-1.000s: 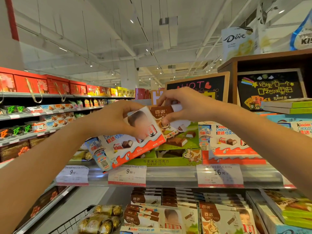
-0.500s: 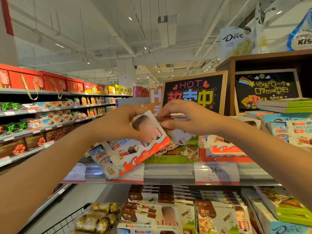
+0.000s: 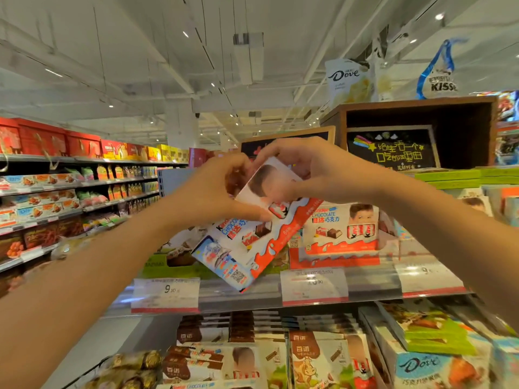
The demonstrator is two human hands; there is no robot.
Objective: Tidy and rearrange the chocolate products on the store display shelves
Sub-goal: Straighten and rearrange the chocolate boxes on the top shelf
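Observation:
A white-and-orange Kinder chocolate box [image 3: 252,240] is held tilted in front of the upper shelf [image 3: 238,299], its lower end pointing down-left. My left hand [image 3: 213,192] grips its upper left side, thumb on the front. My right hand [image 3: 309,172] curls over its top right corner. Something brown [image 3: 233,179] shows between my left fingers and the box; I cannot tell what it is. More Kinder boxes [image 3: 341,231] stand upright on the shelf behind, to the right.
Green chocolate boxes [image 3: 168,262] sit on the shelf at left. Below lie several brown-and-white packs [image 3: 309,357], Dove boxes [image 3: 421,363] and gold-wrapped chocolates [image 3: 132,363]. A chalkboard sign [image 3: 390,150] stands above right. An aisle of shelves [image 3: 70,192] runs along the left.
Both hands have risen and closed together on the top of the Kinder box. The brown pack my right hand pinched is now mostly hidden. The box tilts more steeply.

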